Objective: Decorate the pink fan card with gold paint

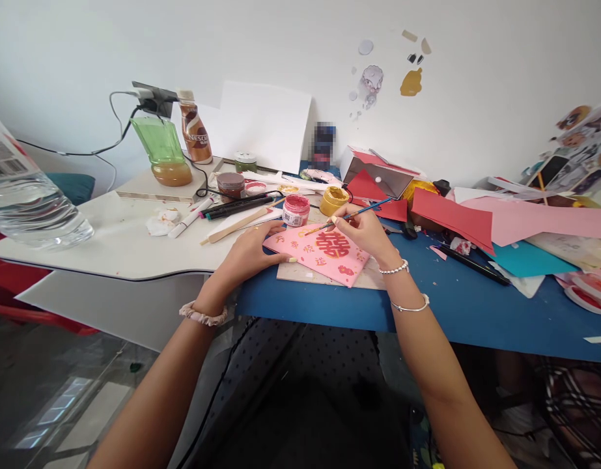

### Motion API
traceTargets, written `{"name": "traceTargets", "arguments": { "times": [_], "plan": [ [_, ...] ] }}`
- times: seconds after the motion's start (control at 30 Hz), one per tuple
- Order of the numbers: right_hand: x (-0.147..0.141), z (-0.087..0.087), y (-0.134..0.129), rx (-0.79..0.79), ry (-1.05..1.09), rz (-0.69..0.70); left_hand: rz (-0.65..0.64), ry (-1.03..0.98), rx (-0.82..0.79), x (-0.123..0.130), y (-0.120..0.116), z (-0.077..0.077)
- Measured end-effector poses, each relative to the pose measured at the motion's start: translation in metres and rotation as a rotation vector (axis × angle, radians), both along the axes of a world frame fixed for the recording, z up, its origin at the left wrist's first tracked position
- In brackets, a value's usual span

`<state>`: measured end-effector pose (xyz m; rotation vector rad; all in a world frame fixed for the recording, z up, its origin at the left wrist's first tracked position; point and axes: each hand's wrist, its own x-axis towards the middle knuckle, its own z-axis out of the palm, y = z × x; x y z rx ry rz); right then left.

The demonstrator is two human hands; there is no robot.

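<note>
A pink paper [335, 266] with a large red character and smaller gold ones lies tilted on a pale board [285, 272]. My right hand [359, 228] pinches a thin blue paintbrush [373, 206], its tip touching or just over the paper's upper left part, by a gold mark. My left hand [255, 251] rests with its fingers spread at the paper's left edge, the thumb stretched along the lower side. Just behind the paper stand a jar of pink-red paint [296, 212] and a jar of yellow paint [334, 200], both without lids.
Pens [239, 206] and a crumpled tissue [164, 222] lie to the left, near a green cup [161, 150], a Nescafé bottle [195, 127] and a large water bottle [31, 189]. Red paper [451, 218], turquoise paper [532, 258] and a black pen [473, 264] spread across the right.
</note>
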<state>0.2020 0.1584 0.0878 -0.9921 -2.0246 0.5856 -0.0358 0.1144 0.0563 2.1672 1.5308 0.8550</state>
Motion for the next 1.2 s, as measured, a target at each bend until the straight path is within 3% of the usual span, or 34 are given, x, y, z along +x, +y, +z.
{"name": "traceTargets", "arguments": {
  "times": [0.23,0.67,1.2],
  "plan": [
    [-0.0007,0.0025,-0.0033,0.053,-0.054,0.037,0.004,-0.007,0.006,0.0000,0.0000,-0.0003],
    [0.0021,-0.0004,0.0017,0.005,-0.029,-0.019,0.003,0.005,0.006,-0.0009,0.0015,-0.0012],
    [0.0016,-0.0006,0.0003,0.014,-0.029,0.021,0.008,0.006,0.004,-0.0002,0.0011,-0.0010]
  ]
}}
